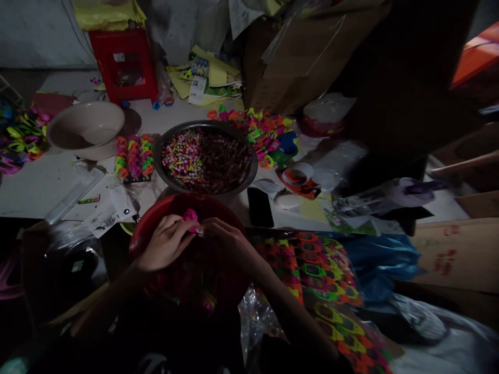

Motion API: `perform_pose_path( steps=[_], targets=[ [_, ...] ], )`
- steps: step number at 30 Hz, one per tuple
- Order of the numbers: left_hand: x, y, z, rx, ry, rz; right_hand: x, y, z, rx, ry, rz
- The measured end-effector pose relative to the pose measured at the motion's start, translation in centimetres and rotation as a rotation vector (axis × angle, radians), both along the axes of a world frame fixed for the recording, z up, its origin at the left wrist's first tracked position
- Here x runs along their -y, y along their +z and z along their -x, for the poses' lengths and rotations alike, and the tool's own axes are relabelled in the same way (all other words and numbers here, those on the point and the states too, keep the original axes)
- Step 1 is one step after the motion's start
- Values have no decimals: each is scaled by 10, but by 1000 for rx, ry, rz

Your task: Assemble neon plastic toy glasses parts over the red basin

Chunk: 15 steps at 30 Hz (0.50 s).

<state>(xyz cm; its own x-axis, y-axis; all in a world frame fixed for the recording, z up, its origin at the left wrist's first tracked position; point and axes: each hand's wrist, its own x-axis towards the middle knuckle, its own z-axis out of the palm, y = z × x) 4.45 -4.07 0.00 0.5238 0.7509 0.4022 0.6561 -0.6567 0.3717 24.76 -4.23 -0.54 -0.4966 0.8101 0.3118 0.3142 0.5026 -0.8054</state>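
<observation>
Over a red basin [137,228], my left hand [167,241] is closed around a small bright pink plastic piece [189,214]. My right hand [224,234] meets it there, fingers pinched. Between the fingertips shows a tiny light-coloured piece [199,231], too small to make out clearly. Dim pink and green pieces [209,305] lie down in the basin, mostly in shadow. Just beyond it stands a round metal bowl [159,169], filled with small colourful wrapped pieces on its left side and darker brownish ones on its right.
On the table lie a pile of neon plastic watch-shaped pieces [259,127], stacked colourful rolls [134,156], a beige basin [86,111], a dark phone [260,208] and a white mouse [287,199]. Bagged neon pieces [322,267] are at right. A red stool [125,62] and cardboard box [304,57] stand behind.
</observation>
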Motion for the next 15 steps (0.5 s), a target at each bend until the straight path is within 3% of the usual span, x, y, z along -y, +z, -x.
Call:
perform_pose_path(
  steps=[10,15],
  targets=[
    [-4,-8,-1,-114,-12,-63,2,-11,11,-80,-10,75],
    [-5,-11,5,-128,-18,94,-2,-16,12,6,-31,-102]
  ],
)
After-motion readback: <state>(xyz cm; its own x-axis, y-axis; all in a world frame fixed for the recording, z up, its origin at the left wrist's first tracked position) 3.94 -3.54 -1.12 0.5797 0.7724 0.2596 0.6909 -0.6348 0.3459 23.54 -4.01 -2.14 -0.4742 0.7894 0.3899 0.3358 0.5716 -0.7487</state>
